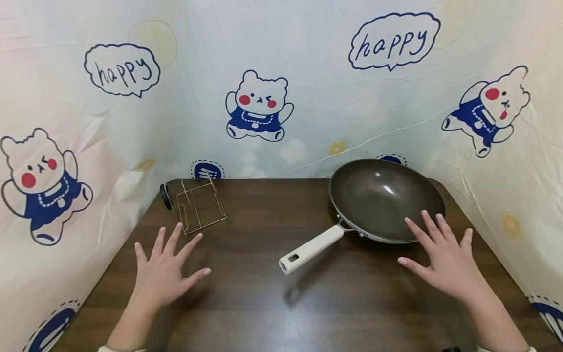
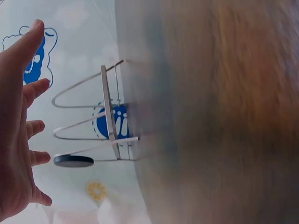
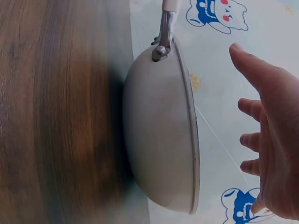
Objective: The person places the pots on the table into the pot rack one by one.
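A wok (image 1: 382, 195) with a dark inside and a cream handle (image 1: 312, 248) sits at the right of the table, its handle pointing toward the front left. In the right wrist view its pale outer side (image 3: 159, 126) shows. My right hand (image 1: 448, 261) hovers by the wok's near right rim, fingers spread, holding nothing. At the back left stands a metal wire rack (image 1: 200, 208) with a black round piece (image 1: 165, 196) at its left end. My left hand (image 1: 162, 274) is spread in front of the rack and holds nothing; in the left wrist view the rack (image 2: 107, 102) lies beyond the fingers.
The brown wooden table (image 1: 264, 303) carries the rack and the wok. A pale curtain (image 1: 308, 112) printed with cartoon bears and "happy" bubbles hangs behind the table and along both sides. A small dark object (image 1: 451, 349) peeks in at the bottom edge.
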{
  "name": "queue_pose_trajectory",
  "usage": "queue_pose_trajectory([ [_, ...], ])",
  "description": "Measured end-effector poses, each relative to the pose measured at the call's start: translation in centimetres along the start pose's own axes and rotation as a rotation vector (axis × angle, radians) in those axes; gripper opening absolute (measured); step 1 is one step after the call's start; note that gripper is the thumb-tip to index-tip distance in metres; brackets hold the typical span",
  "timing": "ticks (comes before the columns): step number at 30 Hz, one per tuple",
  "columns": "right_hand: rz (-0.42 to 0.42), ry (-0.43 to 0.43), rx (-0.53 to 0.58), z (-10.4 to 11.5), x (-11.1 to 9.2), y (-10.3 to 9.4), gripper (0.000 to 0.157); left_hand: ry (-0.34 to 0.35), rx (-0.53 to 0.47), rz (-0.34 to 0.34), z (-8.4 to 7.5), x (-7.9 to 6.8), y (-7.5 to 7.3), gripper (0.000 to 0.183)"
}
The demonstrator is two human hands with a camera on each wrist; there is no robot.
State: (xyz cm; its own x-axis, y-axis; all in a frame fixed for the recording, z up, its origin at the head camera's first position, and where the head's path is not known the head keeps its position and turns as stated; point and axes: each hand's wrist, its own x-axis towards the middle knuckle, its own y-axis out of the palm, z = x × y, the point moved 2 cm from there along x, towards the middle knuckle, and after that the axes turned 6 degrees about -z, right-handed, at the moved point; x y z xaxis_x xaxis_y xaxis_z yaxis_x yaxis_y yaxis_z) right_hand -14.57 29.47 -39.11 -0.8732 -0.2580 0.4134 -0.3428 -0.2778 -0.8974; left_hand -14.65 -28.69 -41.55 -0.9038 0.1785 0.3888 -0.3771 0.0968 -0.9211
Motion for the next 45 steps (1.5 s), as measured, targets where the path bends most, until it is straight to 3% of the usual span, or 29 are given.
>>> queue_pose_trajectory([
  [7, -0.053, -0.019, 0.029, 0.4, 0.1, 0.3, 0.096, 0.054, -0.063, -0.086, -1.0, 0.6, 0.6, 0.087],
  [22, -0.203, -0.115, 0.148, 1.4, 0.9, 1.4, 0.093, 0.106, -0.238, -0.176, -3.3, 2.2, 1.1, 0.086],
  [28, -0.289, -0.112, 0.272, 2.5, 1.1, 1.8, 0.076, 0.128, -0.329, -0.241, -4.4, 2.8, 1.3, 0.079],
  [33, -0.301, -0.061, 0.348, 3.6, 1.3, 2.2, 0.064, 0.156, -0.424, -0.287, -5.2, 3.1, 1.6, 0.071],
  [37, -0.316, -0.042, 0.364, 4.2, 1.5, 2.7, 0.056, 0.161, -0.488, -0.254, -5.7, 3.4, 1.8, 0.067],
  [45, -0.324, -0.044, 0.391, 5.4, 1.7, 4.0, 0.05, 0.091, -0.628, -0.128, -6.9, 4.0, 1.4, 0.059],
])
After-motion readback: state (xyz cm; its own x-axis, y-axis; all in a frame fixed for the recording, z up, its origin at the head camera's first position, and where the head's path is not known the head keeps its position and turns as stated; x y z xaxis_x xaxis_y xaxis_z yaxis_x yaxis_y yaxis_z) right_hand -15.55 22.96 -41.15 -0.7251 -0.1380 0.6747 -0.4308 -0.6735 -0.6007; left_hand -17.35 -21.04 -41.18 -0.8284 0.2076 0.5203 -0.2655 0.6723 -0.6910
